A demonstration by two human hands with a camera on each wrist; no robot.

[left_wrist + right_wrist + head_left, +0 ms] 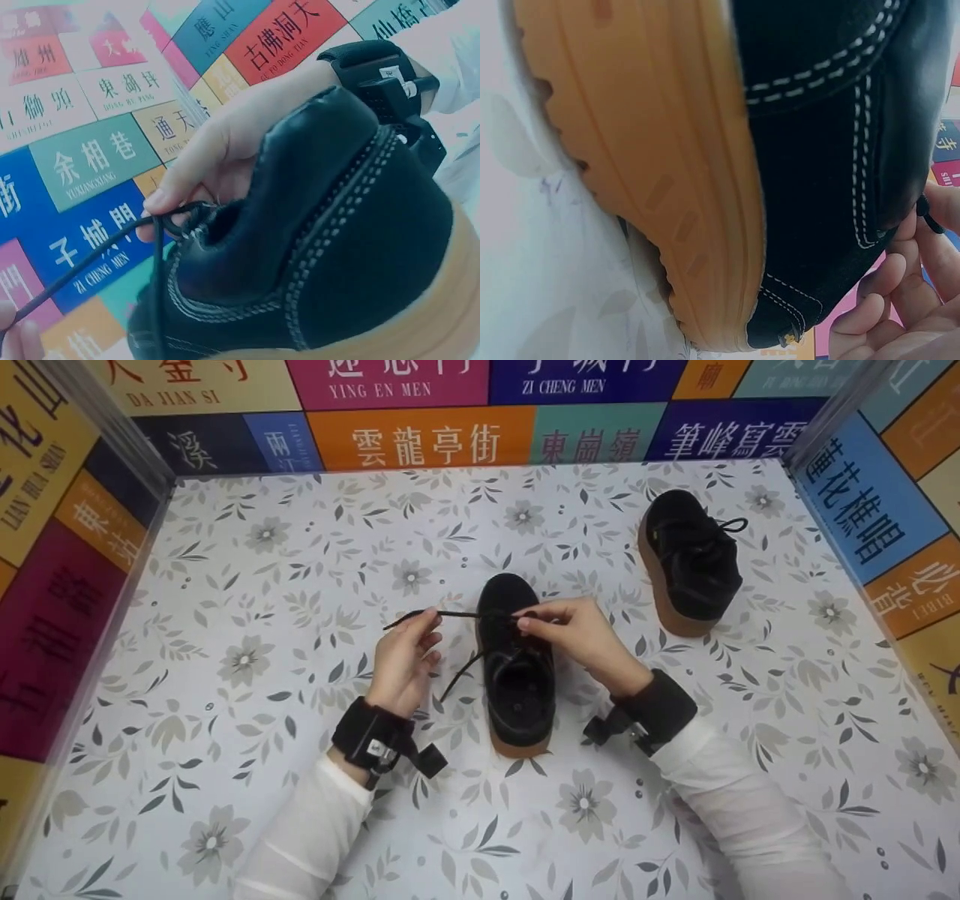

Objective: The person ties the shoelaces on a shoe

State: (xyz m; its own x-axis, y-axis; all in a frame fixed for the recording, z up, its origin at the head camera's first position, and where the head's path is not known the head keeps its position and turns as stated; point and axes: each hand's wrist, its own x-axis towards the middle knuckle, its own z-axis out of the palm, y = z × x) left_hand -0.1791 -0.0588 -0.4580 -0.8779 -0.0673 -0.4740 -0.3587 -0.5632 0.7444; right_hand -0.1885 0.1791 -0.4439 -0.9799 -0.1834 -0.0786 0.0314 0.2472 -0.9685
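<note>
A black low shoe (508, 591) with a tan sole stands on the patterned surface, toe pointing away from me. To its left, my left hand (401, 667) pinches one black shoelace (459, 615) between thumb and finger; the lace runs taut to the shoe's front. My right hand (581, 634) is over the lacing and pinches a lace there, also visible as the right hand (217, 150) in the left wrist view. Another lace end (460, 675) hangs loose on the left side. In the right wrist view, the shoe's tan sole (645, 150) partly fills the picture, with curled fingers (881, 281) beside it.
A second black shoe (686, 562) stands at the back right, its lace in a loop (735, 524). The white surface (300, 780) has a leaf and flower pattern. Coloured panels with lettering (420, 439) wall it in at the back and sides.
</note>
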